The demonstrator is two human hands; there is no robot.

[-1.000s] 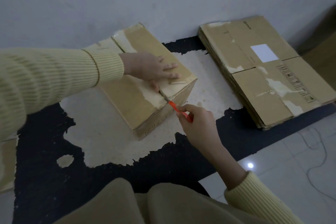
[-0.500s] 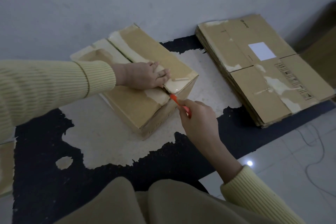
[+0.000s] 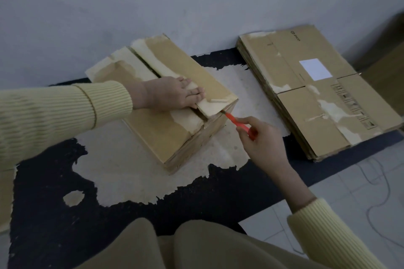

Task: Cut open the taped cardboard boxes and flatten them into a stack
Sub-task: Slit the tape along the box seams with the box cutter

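1. Cardboard box: I log it on the torn black mat, far end close to the wall, top seam parted to a dark gap.
2. Left grip: released, wrist low, fingers flat across the seam.
3. Right grip: pinching the orange cutter, its tip at the seam's near end.
4. Flattened stack: right of the box and apart from it, with a bare strip of mat between.
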